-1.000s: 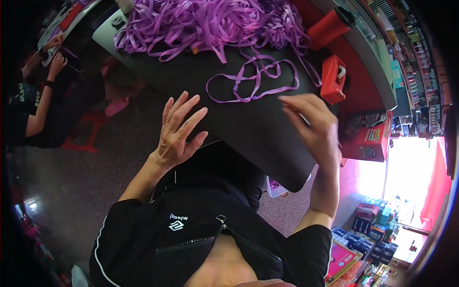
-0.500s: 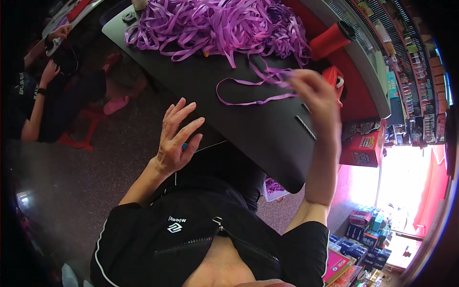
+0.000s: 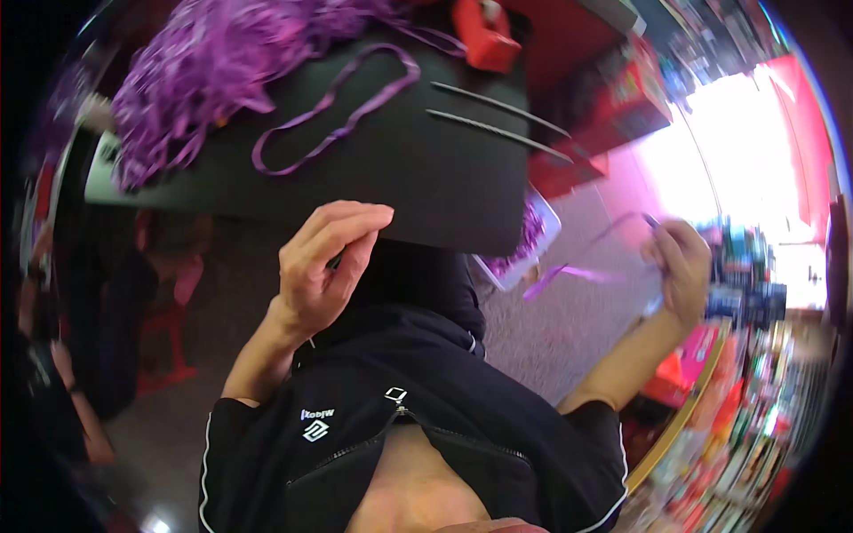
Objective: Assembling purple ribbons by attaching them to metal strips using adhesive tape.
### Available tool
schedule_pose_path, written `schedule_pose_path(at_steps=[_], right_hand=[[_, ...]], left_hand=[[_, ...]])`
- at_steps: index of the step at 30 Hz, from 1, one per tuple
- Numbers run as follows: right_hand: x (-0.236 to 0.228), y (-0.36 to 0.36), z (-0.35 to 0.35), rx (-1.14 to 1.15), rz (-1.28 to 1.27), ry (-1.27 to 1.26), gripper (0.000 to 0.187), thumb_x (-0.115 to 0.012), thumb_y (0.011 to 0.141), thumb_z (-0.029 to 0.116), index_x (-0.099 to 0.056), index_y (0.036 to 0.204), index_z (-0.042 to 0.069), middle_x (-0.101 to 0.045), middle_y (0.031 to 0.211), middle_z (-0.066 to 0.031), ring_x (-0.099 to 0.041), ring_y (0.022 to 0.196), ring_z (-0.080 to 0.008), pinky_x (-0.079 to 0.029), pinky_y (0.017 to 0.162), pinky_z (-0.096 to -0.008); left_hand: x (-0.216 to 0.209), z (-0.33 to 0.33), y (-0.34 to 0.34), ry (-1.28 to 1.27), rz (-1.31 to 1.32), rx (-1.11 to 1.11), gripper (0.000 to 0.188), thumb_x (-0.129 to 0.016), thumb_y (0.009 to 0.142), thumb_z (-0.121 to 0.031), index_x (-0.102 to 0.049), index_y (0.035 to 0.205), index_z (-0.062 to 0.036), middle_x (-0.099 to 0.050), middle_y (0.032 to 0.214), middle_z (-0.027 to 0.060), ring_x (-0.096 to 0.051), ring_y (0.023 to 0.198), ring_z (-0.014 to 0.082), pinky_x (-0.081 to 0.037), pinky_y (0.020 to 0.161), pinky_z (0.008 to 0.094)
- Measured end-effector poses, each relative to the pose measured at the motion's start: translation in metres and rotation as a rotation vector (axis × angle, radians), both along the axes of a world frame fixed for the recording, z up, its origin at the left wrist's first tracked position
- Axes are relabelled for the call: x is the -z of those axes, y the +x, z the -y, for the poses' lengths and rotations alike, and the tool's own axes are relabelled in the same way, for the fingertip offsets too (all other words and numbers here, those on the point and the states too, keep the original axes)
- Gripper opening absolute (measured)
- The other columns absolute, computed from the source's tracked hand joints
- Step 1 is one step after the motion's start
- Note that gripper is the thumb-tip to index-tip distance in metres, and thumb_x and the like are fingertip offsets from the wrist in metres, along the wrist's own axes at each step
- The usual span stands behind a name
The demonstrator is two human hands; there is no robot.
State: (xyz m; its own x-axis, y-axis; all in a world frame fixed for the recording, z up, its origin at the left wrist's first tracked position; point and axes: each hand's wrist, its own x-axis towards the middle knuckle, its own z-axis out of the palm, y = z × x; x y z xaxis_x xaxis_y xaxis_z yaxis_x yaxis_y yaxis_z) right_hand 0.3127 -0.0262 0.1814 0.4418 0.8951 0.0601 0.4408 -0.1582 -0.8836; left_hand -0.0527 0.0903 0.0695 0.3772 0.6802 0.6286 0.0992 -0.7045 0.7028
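My right hand (image 3: 682,271), out to the right beyond the table's end, is closed on a thin purple ribbon (image 3: 582,274). The ribbon trails from the fingers over the floor and is blurred. My left hand (image 3: 329,258) hovers by the table's front edge, fingers loosely bent and thumb apart; a small blue-green spot shows beside the thumb, too small to name. A loop of purple ribbon (image 3: 330,132) lies on the black table (image 3: 391,182). Behind it, a big tangled heap of purple ribbons (image 3: 213,80) covers the far left.
Two thin twisted metal rods (image 3: 499,135) lie at the table's right. A red tape dispenser (image 3: 487,37) stands behind them. Below the table's right end is a white bin (image 3: 553,233) with purple ribbon in it. Red boxes (image 3: 622,98) and stacked goods are at the right; another person sits at left.
My right hand has swung from the table out to the right, carrying a ribbon. My left hand has stayed near the table edge, its fingers closer together. The view has turned rightward.
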Motion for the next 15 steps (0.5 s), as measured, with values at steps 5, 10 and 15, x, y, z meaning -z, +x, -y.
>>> schedule_pose_path(at_steps=[5,10,15], right_hand=[[0.027,0.018,0.025,-0.089,-0.266,0.082,0.010,-0.061,0.082,0.003,-0.060,0.088,-0.005,-0.054,0.063,-0.0028,-0.052,0.058,-0.0108,-0.041,0.057,-0.0228],[0.043,0.031,0.034,-0.129,-0.387,0.193,0.009,-0.060,0.084,0.001,-0.060,0.089,-0.006,-0.052,0.063,-0.0024,-0.053,0.059,-0.0110,-0.044,0.060,-0.0248],[0.066,0.044,0.029,-0.163,-0.490,0.286,0.009,-0.058,0.086,0.003,-0.061,0.090,-0.005,-0.053,0.065,-0.0018,-0.053,0.062,-0.0109,-0.044,0.062,-0.0250]], left_hand=[[-0.057,-0.010,0.093,-0.071,-0.076,0.424,0.024,-0.062,0.081,0.002,-0.063,0.105,-0.0032,-0.065,0.098,0.0103,-0.063,0.090,0.0196,-0.048,0.078,0.0279],[-0.053,-0.005,0.206,-0.092,-0.135,0.568,0.028,-0.065,0.081,-0.007,-0.062,0.109,-0.0050,-0.064,0.102,0.0095,-0.063,0.091,0.0209,-0.049,0.078,0.0292],[-0.036,-0.016,0.260,0.014,-0.359,0.594,0.020,-0.066,0.079,-0.012,-0.069,0.097,-0.0053,-0.064,0.099,0.0094,-0.064,0.087,0.0248,-0.050,0.075,0.0313]])
